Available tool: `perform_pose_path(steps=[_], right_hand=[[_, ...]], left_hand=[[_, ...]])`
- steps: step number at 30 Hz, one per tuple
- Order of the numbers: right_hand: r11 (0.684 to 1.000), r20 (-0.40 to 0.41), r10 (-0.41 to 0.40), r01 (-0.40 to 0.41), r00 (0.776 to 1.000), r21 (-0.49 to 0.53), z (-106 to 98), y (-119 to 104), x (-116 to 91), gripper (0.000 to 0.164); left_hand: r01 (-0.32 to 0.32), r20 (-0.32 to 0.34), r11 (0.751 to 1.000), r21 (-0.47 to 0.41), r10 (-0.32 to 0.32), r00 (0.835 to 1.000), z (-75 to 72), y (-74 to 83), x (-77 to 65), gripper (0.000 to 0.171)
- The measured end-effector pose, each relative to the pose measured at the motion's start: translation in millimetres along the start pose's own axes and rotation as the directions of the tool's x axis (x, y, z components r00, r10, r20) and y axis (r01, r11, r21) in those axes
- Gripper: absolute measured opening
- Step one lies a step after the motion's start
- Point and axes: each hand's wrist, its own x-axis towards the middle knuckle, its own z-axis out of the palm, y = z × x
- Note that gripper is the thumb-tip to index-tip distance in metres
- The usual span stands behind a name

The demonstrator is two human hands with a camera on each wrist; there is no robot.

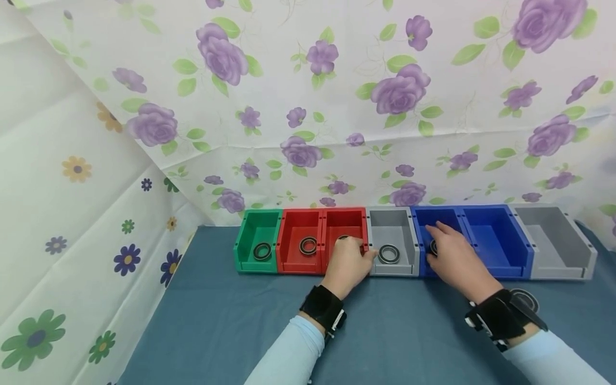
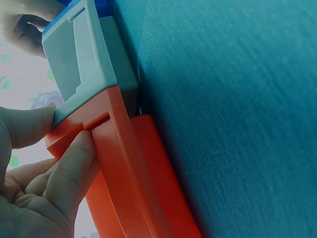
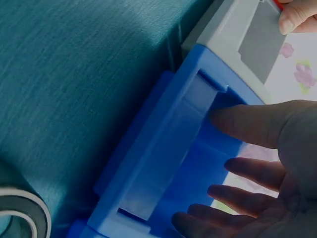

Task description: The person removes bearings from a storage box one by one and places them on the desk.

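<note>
My left hand [image 1: 347, 264] pinches the side wall of the second red bin [image 1: 344, 216], where it meets a grey bin [image 1: 391, 227]. In the left wrist view the thumb lies on the grey side and the fingers reach inside the red bin. A ring-shaped bearing [image 1: 343, 237] in that bin is mostly hidden by the hand. My right hand [image 1: 454, 259] is over the left blue bin [image 1: 435, 215], its fingers loosely spread in the right wrist view. Beside its fingers part of a bearing [image 1: 433, 247] shows in that bin.
Single bearings lie in the green bin [image 1: 257, 220], the first red bin [image 1: 298, 219] and the left grey bin. A larger bearing [image 1: 525, 300] lies on the blue-green cloth by the right wrist. Another blue bin [image 1: 488, 235] and a grey bin [image 1: 551, 230] end the row. Flowered cloth hangs behind.
</note>
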Motion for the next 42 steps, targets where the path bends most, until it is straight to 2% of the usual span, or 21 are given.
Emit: perform_pose_path(steps=[20, 33, 42], right_hand=[[0.998, 0.047, 0.069, -0.069, 0.997, -0.009, 14, 4, 8, 0.06], [0.994, 0.052, 0.104, -0.103, 0.993, -0.021, 17, 6, 8, 0.061], [0.995, 0.06, 0.101, -0.1, 0.993, -0.023, 17, 6, 7, 0.041]], left_hand=[[0.01, 0.006, 1.0, -0.009, -0.01, 1.0, 0.0, -0.3, 0.0, 0.02], [-0.007, 0.002, 1.0, -0.011, 0.007, 1.0, -0.6, 0.8, -0.1, 0.019], [-0.002, -0.003, 1.0, -0.012, 0.002, 1.0, 0.3, -0.7, 0.1, 0.019]])
